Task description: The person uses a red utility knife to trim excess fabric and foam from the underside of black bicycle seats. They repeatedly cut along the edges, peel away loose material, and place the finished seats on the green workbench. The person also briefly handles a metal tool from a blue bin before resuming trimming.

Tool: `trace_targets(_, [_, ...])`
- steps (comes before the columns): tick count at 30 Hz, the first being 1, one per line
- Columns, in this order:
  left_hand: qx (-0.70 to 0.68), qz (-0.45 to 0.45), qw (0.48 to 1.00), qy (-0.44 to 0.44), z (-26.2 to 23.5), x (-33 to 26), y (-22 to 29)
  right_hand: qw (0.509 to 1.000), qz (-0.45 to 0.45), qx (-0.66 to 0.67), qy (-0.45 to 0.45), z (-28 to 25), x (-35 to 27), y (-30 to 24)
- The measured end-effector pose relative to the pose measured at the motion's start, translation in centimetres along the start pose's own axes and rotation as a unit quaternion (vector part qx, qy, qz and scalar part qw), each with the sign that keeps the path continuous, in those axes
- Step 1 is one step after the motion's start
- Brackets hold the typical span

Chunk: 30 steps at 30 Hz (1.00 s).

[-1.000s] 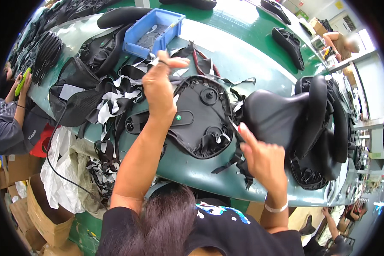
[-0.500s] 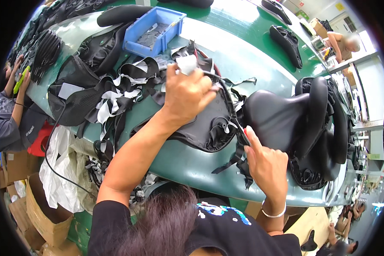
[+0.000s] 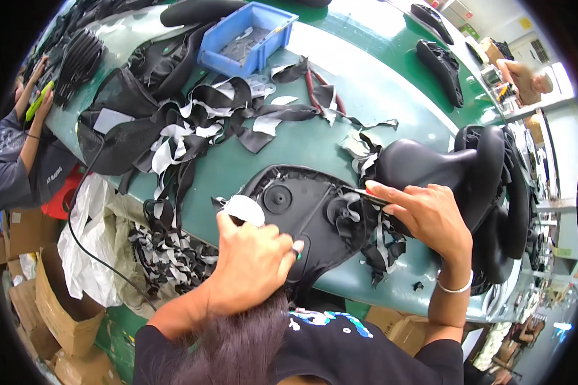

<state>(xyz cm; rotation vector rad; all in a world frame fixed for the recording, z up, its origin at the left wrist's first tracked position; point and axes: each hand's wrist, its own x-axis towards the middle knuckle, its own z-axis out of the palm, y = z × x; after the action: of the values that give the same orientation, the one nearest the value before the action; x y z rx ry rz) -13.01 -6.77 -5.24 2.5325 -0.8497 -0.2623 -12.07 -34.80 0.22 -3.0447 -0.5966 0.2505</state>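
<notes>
Upturned saddle shell (image 3: 315,218) lies lengthwise between the hands: left hand (image 3: 253,260) clamps its near rim, right hand (image 3: 430,215) pinches the far-end cover edge.

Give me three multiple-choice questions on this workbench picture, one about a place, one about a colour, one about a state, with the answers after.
1. Where is the open blue plastic bin?
A. far side of the green table
B. floor
C. under the left hand

2. What colour is the table top?
A. red
B. green
C. white

3. How does the black moulded saddle base lie?
A. underside up
B. padded side up
C. boxed

Answers: 1 A, it sits beyond the black and white strips. 2 B, bare top shows green. 3 A, ribs and fittings face up between the left hand and right hand.
</notes>
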Motion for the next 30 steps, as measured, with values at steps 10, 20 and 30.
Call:
trace_targets(10, [-0.156,-0.005,0.982,0.109,1.2,7.2,-5.5,0.995,-0.031,-0.082,0.047,-0.2,2.8,-0.7])
trace_targets(20, [-0.228,0.177,0.956,0.048,2.9,3.9,-3.0,0.995,-0.094,0.036,-0.016,-1.5,3.3,2.2])
trace_targets(30, [-0.51,0.091,0.849,0.101,-1.1,5.4,-4.5,0.991,-0.093,-0.066,-0.065,-1.0,4.4,1.5])
